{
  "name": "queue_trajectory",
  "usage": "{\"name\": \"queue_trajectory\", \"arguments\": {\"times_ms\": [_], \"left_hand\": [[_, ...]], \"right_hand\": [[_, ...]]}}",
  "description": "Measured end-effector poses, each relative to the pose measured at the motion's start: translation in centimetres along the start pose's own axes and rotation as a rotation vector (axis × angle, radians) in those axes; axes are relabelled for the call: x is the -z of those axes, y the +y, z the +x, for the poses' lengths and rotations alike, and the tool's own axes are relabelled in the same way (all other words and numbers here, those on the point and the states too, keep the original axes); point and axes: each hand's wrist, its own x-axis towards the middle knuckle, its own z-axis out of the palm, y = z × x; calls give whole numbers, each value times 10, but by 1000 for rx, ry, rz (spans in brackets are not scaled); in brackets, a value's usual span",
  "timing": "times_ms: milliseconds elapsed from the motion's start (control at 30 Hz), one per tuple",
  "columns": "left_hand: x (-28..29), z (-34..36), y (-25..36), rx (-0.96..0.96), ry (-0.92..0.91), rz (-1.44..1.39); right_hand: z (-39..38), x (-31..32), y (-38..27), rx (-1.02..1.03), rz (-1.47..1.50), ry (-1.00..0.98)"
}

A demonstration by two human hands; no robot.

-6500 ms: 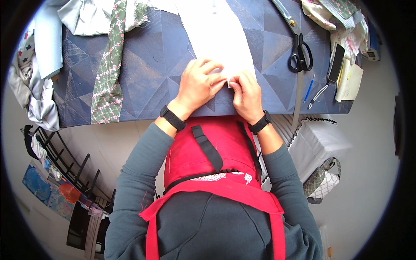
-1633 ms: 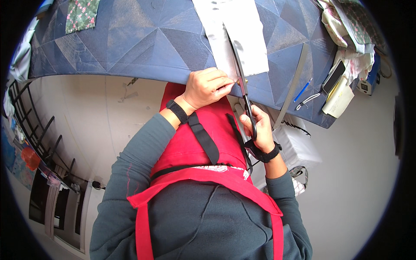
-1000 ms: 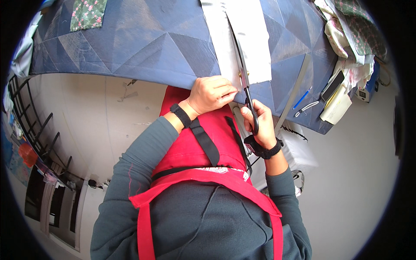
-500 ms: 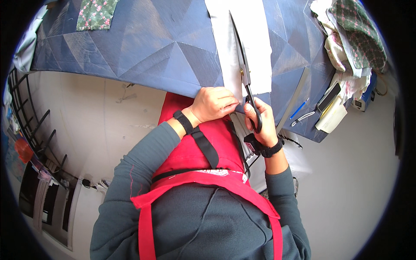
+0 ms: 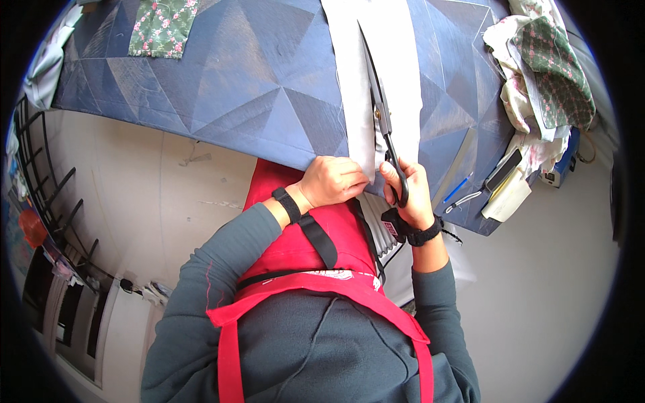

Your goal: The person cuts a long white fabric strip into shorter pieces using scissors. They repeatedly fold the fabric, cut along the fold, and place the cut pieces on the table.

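Observation:
My left hand (image 5: 332,178) pinches the lower end of a white fabric strip (image 5: 402,70) at the front edge of the blue table (image 5: 235,80). My right hand (image 5: 413,195) grips the black handles of large scissors (image 5: 380,107), whose long blades point away from me along the length of the white fabric. Whether the blades are cutting I cannot tell. The fabric hangs slightly over the table's edge between my hands.
A green floral strip (image 5: 161,27) lies at the back left. On the right are fabric scraps (image 5: 551,67), a metal ruler (image 5: 451,158), a blue pencil (image 5: 457,188), a phone (image 5: 502,169) and yellow paper (image 5: 504,201). A black rack (image 5: 40,154) stands at the lower left.
Since the oldest frame, the scissors have gone from the table into my right hand. Over the last second both hands and scissors appear lower in the picture, as does the table's right side.

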Motion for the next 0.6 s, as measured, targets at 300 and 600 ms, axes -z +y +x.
{"name": "queue_trajectory", "arguments": {"times_ms": [300, 600], "left_hand": [[1, 1, -1, -15, -15, -9], [2, 1, -1, -14, -39, -6]], "right_hand": [[19, -5, -21, 58, 86, -18], [20, 0, -29, 27, 67, 10]]}}
